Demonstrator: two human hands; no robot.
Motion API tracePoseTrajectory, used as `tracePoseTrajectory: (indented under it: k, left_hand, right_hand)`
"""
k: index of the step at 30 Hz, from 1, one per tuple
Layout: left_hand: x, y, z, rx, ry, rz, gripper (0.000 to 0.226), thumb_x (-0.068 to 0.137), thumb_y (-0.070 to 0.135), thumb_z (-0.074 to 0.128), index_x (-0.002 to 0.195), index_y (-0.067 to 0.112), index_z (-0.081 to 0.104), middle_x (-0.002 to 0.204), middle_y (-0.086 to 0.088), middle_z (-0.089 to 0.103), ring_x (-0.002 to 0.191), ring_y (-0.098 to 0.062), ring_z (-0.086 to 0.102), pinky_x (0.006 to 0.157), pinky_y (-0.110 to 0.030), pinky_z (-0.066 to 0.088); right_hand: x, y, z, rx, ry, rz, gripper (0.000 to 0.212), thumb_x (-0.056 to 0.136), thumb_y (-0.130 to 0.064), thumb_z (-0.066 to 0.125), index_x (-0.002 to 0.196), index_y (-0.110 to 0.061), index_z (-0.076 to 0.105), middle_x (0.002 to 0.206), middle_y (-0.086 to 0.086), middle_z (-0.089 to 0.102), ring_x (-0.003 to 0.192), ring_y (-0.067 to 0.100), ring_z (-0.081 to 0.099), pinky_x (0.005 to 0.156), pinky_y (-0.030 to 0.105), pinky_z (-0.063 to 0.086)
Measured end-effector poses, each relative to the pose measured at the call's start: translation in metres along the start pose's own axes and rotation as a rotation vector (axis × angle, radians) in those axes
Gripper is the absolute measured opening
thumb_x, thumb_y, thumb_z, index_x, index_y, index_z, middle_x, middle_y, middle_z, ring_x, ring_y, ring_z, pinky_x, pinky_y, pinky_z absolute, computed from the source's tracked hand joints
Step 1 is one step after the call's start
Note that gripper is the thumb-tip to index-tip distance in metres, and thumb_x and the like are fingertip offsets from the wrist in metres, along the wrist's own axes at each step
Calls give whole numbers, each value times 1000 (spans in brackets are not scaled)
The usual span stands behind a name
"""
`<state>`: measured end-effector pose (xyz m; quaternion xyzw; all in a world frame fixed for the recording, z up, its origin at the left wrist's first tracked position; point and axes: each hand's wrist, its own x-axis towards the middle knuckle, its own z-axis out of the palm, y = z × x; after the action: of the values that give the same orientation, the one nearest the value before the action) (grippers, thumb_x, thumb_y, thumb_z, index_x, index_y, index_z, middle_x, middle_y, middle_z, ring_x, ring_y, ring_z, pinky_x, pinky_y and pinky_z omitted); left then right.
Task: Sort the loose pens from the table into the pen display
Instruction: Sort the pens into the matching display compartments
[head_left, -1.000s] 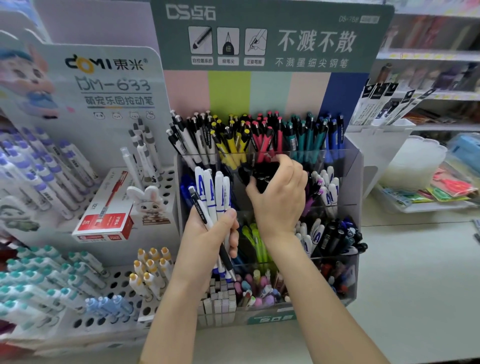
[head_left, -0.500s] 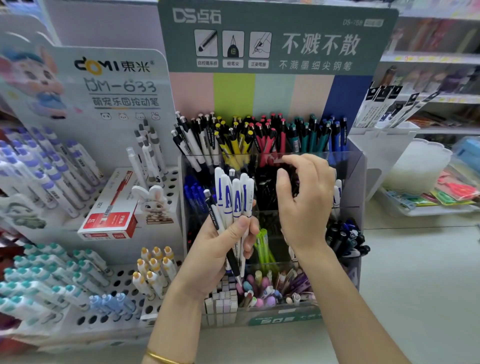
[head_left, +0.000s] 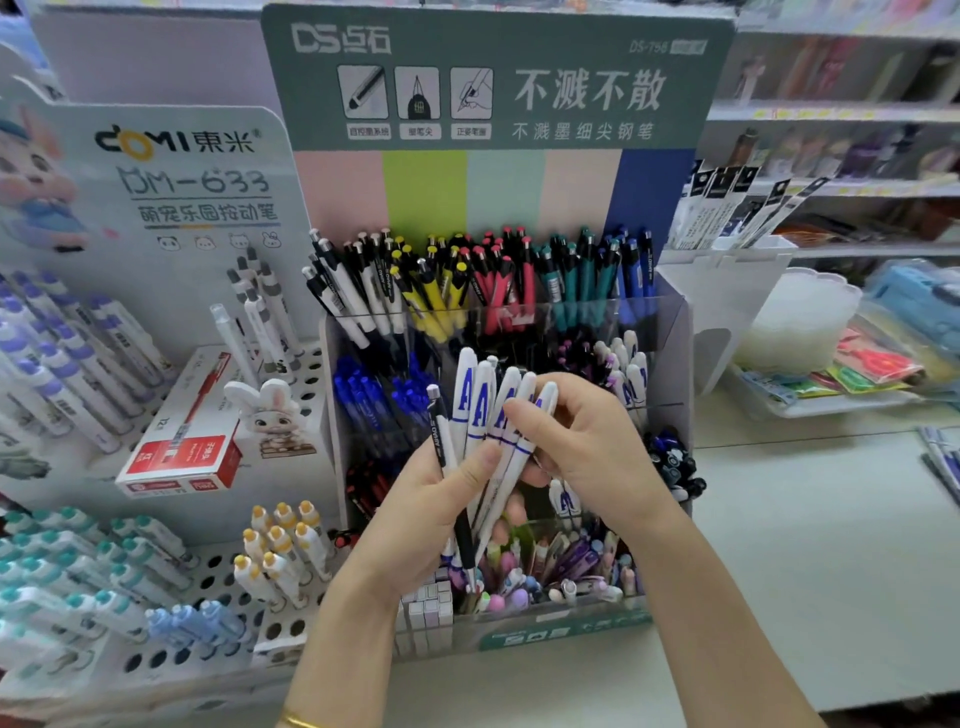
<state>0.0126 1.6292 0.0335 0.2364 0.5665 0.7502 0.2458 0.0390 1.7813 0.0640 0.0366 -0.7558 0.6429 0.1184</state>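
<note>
The left hand (head_left: 431, 509) grips a fan of loose pens just in front of the pen display (head_left: 670, 322): five white pens (head_left: 483, 410) with blue-lettered caps, as far as I can count, and one black click pen (head_left: 439, 431). The right hand (head_left: 587, 447), which was reaching into the display's middle row a second ago, is back at the fan and pinches the rightmost white pens. One drop looks done and the next pick is beginning.

Glossy white plastic pens (head_left: 480, 415) gleam before the pen display (head_left: 670, 332), its clear plastic panels shiny, its printed card header (head_left: 571, 36) matt, on a smooth, matt pale table (head_left: 831, 571).
</note>
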Motion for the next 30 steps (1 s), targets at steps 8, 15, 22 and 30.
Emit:
tracePoseTrajectory:
  k: [8,15,22,30]
  left_hand:
    - [3,2,19,92,-8,-38,29,95,23,46,110,1,58,67,-5,67,51,-14,60,47,-26,51]
    - [8,-3,34,121,48,-117,24,98,19,48,116,8,58,88,-14,73,74,-29,70,63,-34,59]
    - [17,-12,45,323,166,-96,15,98,27,47,111,20,55,104,-3,67,87,-13,69,68,-35,60]
    - [30,-9,65,169,144,-26,18,98,20,48,111,10,56,61,4,42,51,-10,38,44,-23,37]
  right_hand:
    - [-11,4,-15,21,15,84,11,92,-15,61,96,-5,59,61,1,59,45,18,49,43,29,42]
    - [-22,10,-34,33,243,102,19,95,-16,55,86,1,54,60,4,49,46,10,44,43,20,37]
    - [-26,-1,-73,-41,658,-97,21,96,-17,54,76,-23,52,56,-12,50,49,7,42,46,21,39]
    - [-7,1,-93,-621,915,-484,14,93,-11,55,99,1,58,88,3,51,78,9,42,69,10,33]
